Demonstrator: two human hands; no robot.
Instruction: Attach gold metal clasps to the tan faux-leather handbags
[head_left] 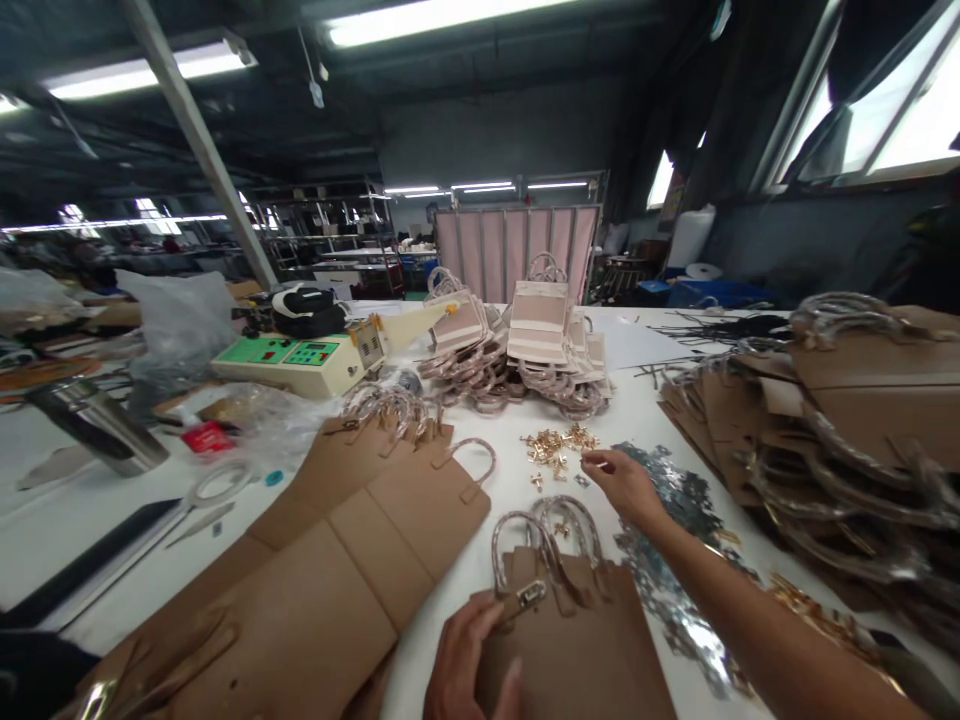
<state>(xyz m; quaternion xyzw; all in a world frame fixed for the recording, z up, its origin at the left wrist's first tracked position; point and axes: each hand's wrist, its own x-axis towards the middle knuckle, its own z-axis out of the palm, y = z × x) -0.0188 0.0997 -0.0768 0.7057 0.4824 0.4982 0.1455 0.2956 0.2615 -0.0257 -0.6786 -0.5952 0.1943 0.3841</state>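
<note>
A brown handbag [577, 650] with two plastic-wrapped handles [517, 530] lies in front of me. My left hand [469, 660] grips its left upper part, fingers at a short strap with a metal clasp [531, 593]. My right hand [626, 487] reaches over the table to the small gold fittings [551, 445], its thumb and fingertips pressed together. Whatever sits between those fingertips is too small to make out. Beside and below the right hand spreads a heap of flat silver metal pieces [675, 500].
Flat brown bag pieces [360, 560] overlap on the left. More brown bags [847, 400] are piled at right, and pale bags [536, 330] at the back. A cream machine with a green panel [315, 360], a steel cup [105, 425] and a tape roll [220, 483] stand left.
</note>
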